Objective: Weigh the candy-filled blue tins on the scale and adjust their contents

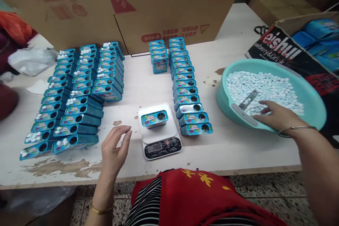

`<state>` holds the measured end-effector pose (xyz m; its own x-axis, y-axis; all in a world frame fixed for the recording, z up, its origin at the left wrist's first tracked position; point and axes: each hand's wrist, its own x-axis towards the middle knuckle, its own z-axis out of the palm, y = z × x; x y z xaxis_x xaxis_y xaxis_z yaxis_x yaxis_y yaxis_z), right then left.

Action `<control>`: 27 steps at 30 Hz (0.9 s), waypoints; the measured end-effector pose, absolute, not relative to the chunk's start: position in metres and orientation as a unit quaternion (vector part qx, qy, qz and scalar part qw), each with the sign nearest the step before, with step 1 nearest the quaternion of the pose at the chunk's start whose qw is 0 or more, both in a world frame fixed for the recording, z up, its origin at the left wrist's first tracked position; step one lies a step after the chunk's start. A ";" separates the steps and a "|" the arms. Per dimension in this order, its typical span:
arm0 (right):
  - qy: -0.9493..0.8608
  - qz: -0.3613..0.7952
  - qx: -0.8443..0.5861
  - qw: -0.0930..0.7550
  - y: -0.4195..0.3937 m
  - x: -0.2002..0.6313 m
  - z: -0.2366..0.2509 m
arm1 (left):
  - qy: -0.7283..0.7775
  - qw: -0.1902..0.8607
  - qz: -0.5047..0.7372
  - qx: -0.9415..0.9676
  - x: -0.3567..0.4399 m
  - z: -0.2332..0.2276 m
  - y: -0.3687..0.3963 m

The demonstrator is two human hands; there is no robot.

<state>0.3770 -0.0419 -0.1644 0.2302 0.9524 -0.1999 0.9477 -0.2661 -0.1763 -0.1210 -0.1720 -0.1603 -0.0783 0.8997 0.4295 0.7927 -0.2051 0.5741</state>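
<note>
My left hand point(116, 146) hovers just left of the white kitchen scale point(159, 137), thumb and index finger curved with their tips slightly apart and nothing visible between them. One blue tin point(154, 118) of candy lies on the scale, its round hole facing up; the display seems to read 148.9. Over at the right, my right hand point(278, 114) is inside the near rim of a turquoise basin point(265, 64), fingers spread and low over small pale candies point(261, 81). A clear scoop point(248, 99) rests among the candies, left of those fingers.
Right of the scale runs a row of blue tins point(185, 91), with a shorter row point(159, 60) behind. Several rows of tins point(76, 109) stand left, many topped with candies. A large cardboard box point(127, 7) blocks the back; a printed carton point(280, 47) holds more tins.
</note>
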 end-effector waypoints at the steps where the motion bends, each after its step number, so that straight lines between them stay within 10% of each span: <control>1: -0.597 0.156 -0.787 0.004 -0.042 0.373 -0.164 | 0.626 0.069 0.382 0.676 -0.120 -0.160 -0.172; 27: -0.523 0.240 -0.808 0.128 -0.036 0.351 -0.158 | 0.612 0.057 0.404 0.678 -0.126 -0.176 -0.150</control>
<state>0.3509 -0.0360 -0.1579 0.3382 0.9061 -0.2540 0.7833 -0.4207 -0.4576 -0.1261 -0.1496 -0.1763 -0.0753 0.8755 0.4773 0.7838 -0.2439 0.5711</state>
